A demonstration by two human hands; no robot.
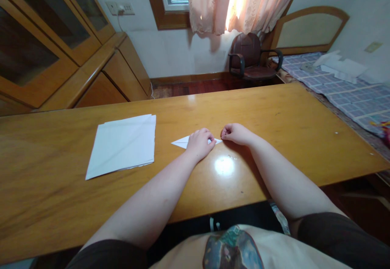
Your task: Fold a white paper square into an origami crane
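Note:
A small white sheet of paper folded into a narrow, pointed kite shape (180, 142) lies flat on the wooden table, with a crease along its length. Across its middle rests my left hand (200, 144), fingers bent and pressed down on it, thumb near its right part. My right hand (233, 133) is closed in a pinch at the paper's sharp right tip. Both hands hide parts of the folded paper. To the left lies a stack of white paper sheets (123, 145), slightly uneven at its edges.
The glossy wooden table (289, 139) spans the view, its near edge close to my body. Beyond it stand a brown armchair (251, 57) and a curtained window (210, 5). A wooden cabinet (88, 74) is at the left, a bed (344, 86) at the right.

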